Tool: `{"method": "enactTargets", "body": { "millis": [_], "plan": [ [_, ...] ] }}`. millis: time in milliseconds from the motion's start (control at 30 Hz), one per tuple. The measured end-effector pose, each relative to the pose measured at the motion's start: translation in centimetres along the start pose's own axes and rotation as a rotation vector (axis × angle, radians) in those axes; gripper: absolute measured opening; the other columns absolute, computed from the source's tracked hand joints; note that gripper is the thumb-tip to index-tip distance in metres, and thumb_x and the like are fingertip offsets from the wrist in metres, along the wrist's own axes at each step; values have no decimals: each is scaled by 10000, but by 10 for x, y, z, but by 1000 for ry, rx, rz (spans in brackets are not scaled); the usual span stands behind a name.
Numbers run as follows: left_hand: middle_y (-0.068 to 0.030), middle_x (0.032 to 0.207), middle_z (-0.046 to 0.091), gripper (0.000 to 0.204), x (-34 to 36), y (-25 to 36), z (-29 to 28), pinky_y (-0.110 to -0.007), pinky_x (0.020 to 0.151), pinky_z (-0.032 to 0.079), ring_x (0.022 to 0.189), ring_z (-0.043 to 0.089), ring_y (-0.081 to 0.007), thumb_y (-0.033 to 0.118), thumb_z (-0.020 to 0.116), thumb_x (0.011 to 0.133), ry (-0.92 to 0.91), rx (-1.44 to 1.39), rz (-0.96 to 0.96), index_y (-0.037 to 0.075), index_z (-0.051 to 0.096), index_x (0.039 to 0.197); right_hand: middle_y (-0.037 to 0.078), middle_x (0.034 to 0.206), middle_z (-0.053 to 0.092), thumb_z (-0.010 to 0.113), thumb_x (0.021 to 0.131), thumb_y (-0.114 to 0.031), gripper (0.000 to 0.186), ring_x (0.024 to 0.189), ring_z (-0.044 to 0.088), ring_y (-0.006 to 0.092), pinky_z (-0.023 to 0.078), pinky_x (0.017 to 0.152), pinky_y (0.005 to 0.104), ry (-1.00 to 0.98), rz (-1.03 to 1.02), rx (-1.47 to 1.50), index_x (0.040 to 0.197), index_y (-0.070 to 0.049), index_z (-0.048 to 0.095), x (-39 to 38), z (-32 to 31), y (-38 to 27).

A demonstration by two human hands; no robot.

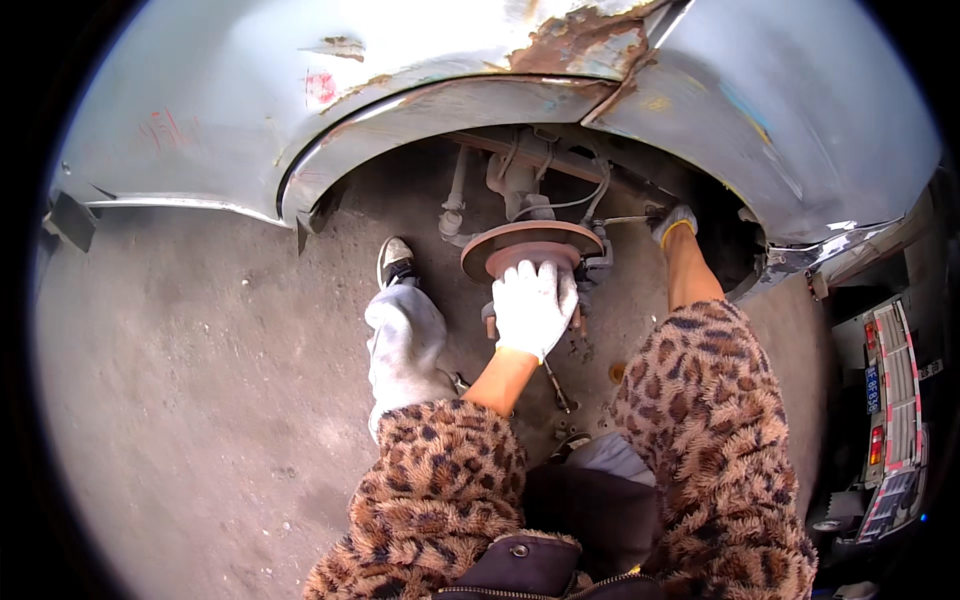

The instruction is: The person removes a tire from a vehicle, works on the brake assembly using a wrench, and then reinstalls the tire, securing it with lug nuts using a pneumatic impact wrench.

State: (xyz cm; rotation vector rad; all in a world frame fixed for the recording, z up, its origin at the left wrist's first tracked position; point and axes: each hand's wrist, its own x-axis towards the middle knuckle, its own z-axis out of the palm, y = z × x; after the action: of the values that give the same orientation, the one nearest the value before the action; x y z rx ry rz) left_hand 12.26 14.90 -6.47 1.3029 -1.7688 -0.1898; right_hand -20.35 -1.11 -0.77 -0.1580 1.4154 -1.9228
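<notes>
My left hand [537, 308], in a white work glove, rests with its fingers laid against the hub face of a rusty brake disc [478, 262]. The disc sits on the end of the axle inside the wheel arch, with no wheel on it. To the right of the disc, my right hand [677, 222], also gloved, is closed at the end of a thin metal bar [628, 219]. That bar runs left toward the brake caliper [599, 262] at the disc's edge. The fingertips of this hand are partly hidden in shadow.
A worn grey fender [400, 105] with rust patches arches over the work. Behind the disc stands the suspension strut [519, 180] with a thin hose. A long-handled tool [560, 390] and small metal parts lie on the concrete floor [220, 380]. A parked vehicle [888, 400] stands far right.
</notes>
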Motion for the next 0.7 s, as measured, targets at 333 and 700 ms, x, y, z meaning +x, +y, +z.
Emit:
{"method": "enactTargets", "body": {
  "millis": [333,700],
  "plan": [
    [-110,862,559,165,0,-4,12,-404,649,411,768,521,-305,256,583,796,20,99,142,105,614,855,83,817,615,468,915,-262,199,792,612,249,495,743,410,-360,94,75,952,-102,579,-6,-31,26],
    [-175,969,559,251,20,8,2,-413,800,447,905,545,-352,115,596,799,26,68,186,8,579,1025,128,935,634,517,918,-218,164,922,612,297,507,803,440,-525,66,200,990,-82,573,-48,-38,37]
  ]
}}
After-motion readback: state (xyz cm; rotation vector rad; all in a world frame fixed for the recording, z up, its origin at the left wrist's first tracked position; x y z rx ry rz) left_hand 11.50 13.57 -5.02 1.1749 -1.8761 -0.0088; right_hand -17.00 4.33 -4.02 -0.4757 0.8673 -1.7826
